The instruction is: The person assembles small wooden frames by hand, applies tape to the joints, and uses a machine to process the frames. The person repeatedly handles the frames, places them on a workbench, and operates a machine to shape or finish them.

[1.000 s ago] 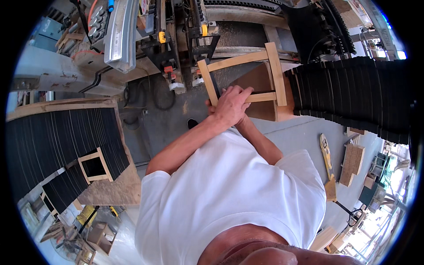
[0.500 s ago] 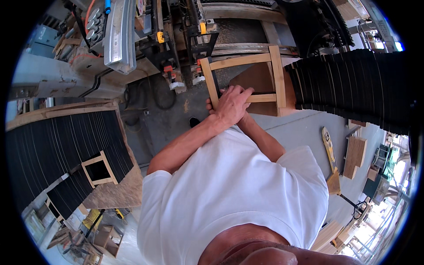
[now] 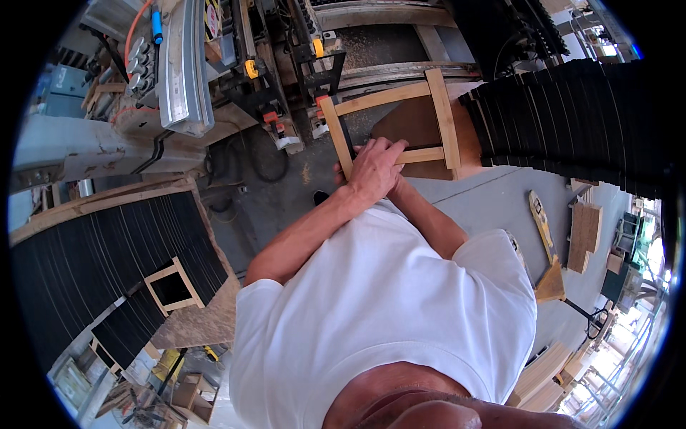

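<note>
A light wooden frame [image 3: 438,114], with two posts and two cross rails, is in front of me at the upper middle. My left hand [image 3: 373,169] lies over its near left corner, fingers bent around the end of the near rail. Crossed beneath it, my right hand [image 3: 338,172] is mostly hidden. Only some of its fingers show, curled at the outer side of the left post. A dark strip runs along the inner side of that post. Under the frame's right part is a brown board [image 3: 469,136].
A long row of black-faced pieces [image 3: 550,118] stands at the right. More black pieces [image 3: 93,250] fill a stand on the left, with a smaller wooden frame [image 3: 174,287] on top. Machine rails with clamps [image 3: 289,136] lie ahead. A yellow pallet jack [image 3: 544,232] stands right.
The whole view has shifted slightly, with the left stand appearing farther right and lower. Both hands keep the same hold at the frame's corner.
</note>
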`<action>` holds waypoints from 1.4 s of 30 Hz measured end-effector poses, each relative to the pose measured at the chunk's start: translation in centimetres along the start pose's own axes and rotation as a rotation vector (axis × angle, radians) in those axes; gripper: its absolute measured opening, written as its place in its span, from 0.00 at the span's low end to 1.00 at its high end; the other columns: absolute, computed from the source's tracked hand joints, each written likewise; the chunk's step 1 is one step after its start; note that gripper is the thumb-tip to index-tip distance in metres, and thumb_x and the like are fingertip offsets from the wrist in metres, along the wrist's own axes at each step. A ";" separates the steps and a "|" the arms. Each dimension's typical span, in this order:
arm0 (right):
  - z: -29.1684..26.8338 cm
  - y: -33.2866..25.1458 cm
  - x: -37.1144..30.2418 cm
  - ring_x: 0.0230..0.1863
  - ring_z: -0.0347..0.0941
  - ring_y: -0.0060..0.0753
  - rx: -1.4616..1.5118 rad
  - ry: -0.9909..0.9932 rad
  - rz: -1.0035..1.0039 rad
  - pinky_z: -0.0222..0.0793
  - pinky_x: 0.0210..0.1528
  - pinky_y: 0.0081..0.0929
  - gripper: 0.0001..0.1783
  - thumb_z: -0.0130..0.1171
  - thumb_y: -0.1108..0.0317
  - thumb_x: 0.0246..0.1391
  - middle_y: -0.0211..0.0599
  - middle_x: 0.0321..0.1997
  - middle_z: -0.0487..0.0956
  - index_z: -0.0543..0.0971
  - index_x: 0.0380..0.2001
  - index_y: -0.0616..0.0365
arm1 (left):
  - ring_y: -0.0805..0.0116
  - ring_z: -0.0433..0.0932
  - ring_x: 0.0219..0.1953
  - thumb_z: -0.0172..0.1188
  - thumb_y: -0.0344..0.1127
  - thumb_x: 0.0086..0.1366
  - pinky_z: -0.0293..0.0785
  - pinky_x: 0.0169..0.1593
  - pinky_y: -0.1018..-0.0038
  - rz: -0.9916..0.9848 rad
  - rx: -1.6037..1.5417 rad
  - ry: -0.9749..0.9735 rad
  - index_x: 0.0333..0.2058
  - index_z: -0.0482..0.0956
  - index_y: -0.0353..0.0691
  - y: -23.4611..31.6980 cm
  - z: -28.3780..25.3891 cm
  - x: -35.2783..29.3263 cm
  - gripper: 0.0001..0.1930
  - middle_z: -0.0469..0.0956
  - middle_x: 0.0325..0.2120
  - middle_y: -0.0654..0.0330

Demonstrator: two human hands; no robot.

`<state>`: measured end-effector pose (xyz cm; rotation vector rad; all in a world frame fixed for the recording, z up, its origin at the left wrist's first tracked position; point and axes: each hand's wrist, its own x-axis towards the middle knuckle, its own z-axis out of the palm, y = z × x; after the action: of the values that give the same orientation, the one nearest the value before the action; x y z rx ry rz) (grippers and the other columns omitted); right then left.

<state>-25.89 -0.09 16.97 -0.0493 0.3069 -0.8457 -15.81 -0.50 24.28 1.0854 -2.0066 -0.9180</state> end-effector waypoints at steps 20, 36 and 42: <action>-0.3 0.3 0.8 0.49 0.71 0.40 0.005 0.024 0.051 0.66 0.54 0.39 0.38 0.56 0.37 0.56 0.43 0.49 0.74 0.71 0.57 0.59 | 0.48 0.71 0.47 0.68 0.24 0.48 0.69 0.51 0.60 -0.087 -0.045 -0.007 0.50 0.77 0.41 -0.8 -0.3 0.0 0.27 0.75 0.40 0.52; -0.7 0.1 1.4 0.51 0.71 0.41 -0.002 0.040 0.094 0.66 0.57 0.40 0.38 0.55 0.36 0.57 0.45 0.51 0.74 0.71 0.57 0.57 | 0.48 0.75 0.45 0.66 0.31 0.54 0.71 0.50 0.60 -0.143 -0.112 -0.036 0.51 0.77 0.41 -1.6 -0.6 0.1 0.23 0.77 0.38 0.50; -0.9 -0.1 1.5 0.52 0.72 0.42 -0.001 0.040 0.107 0.66 0.58 0.41 0.38 0.54 0.36 0.57 0.45 0.52 0.74 0.71 0.57 0.57 | 0.47 0.77 0.44 0.65 0.31 0.55 0.73 0.49 0.61 -0.158 -0.122 -0.054 0.51 0.76 0.38 -1.2 -1.0 0.1 0.23 0.77 0.39 0.49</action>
<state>-25.25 -1.19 15.79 -0.0167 0.3448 -0.7407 -14.57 -1.36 23.90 1.1742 -1.9011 -1.1470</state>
